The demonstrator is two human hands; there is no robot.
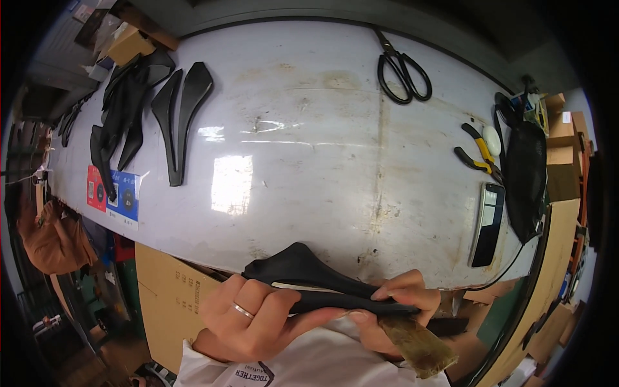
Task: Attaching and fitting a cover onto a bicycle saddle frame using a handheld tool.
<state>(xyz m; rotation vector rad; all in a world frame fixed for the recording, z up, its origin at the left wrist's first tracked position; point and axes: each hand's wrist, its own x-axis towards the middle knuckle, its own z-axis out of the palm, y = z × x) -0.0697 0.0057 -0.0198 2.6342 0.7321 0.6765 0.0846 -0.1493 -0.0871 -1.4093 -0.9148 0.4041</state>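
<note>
In the head view, a black forked piece (303,266) lies at six o'clock, at the table's (309,161) near edge. The left hand (248,319), toward seven, is clamped on its wide end; the right hand (405,302), toward five, pinches its narrow end. A yellowish-brown strip (424,348) juts below the right fingers. Scissors (406,76) lie at one o'clock, yellow-and-black pliers (480,149) between two and three, a phone (488,224) just past three.

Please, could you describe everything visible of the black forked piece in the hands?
The black forked piece has two arms parted by a slim gap. Its dull surface looks like leather or rubber. It runs crosswise at the white table's near edge, broad end left. The left hand grips its left part; the right hand pinches its narrow end, beside a brownish strip.
</note>
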